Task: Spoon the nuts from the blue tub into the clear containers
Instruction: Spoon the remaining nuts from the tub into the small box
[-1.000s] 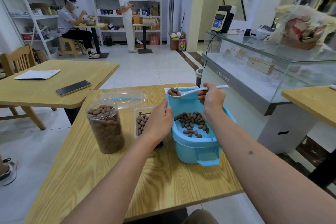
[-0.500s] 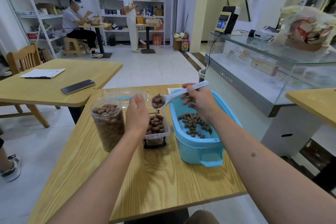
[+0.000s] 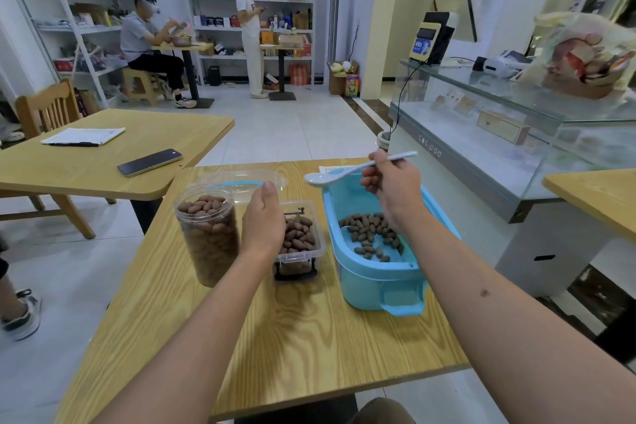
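Observation:
The blue tub (image 3: 378,280) stands at the right of the wooden table (image 3: 292,330), with several brown nuts (image 3: 370,236) on its bottom. My right hand (image 3: 394,188) holds a white spoon (image 3: 347,171) above the tub's far end; the spoon's bowl shows no nuts. A clear rectangular container (image 3: 303,241), holding nuts, sits left of the tub. My left hand (image 3: 263,220) rests against that container's left side. A tall clear jar (image 3: 208,234), full of nuts, stands further left.
A clear lid with a blue seal (image 3: 241,182) lies behind the containers. A second table at the left carries a phone (image 3: 149,162) and papers (image 3: 84,136). A glass counter (image 3: 499,134) stands close on the right. Two people are at the back shelves.
The loaded spoon travelled from the tub to over the rectangular container, shows no nuts now, and has swung back over the tub. My left hand stayed at the container's side.

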